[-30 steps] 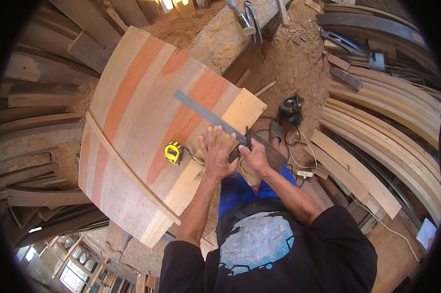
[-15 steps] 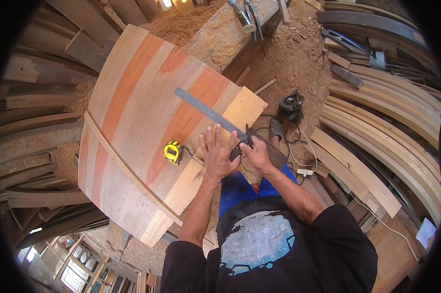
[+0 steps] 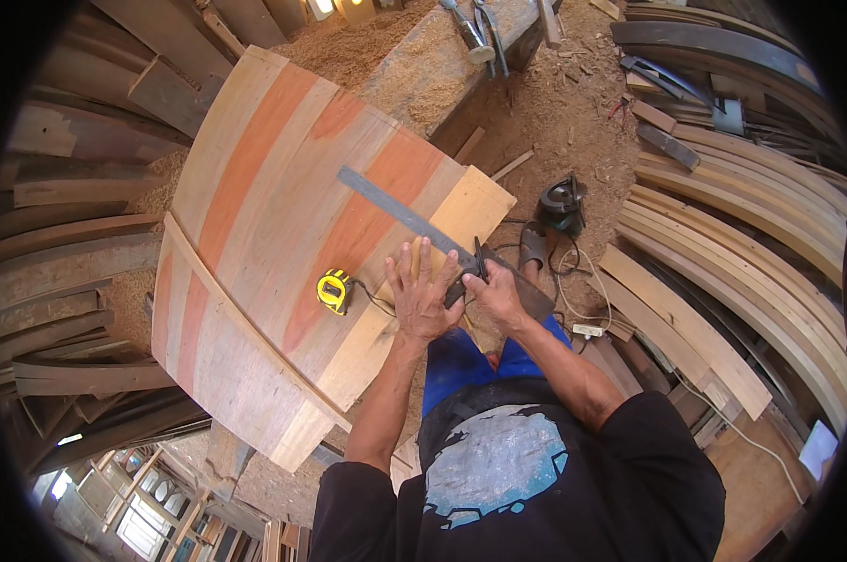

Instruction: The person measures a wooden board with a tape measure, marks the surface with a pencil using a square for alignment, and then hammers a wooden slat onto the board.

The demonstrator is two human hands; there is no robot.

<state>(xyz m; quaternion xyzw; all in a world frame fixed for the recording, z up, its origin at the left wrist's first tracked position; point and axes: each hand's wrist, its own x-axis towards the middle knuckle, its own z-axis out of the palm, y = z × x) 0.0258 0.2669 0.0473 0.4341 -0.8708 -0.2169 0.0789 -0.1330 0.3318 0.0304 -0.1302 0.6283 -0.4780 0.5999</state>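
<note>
A large panel of striped pale and reddish wood lies before me. Across its right part rests a square with a long grey metal blade. My left hand is laid flat with fingers spread, over the near end of the square and the panel's edge. Close beside it, my right hand is closed around a slim black pen-like marker, held upright against the square; its tip is hidden. A yellow and black tape measure sits on the panel to the left of my left hand.
A narrow wooden strip crosses the panel's left side. Beyond it stands a sawdust-covered beam bearing a hammer and pliers. A dark power tool with cords is on the floor at right, near stacked curved boards.
</note>
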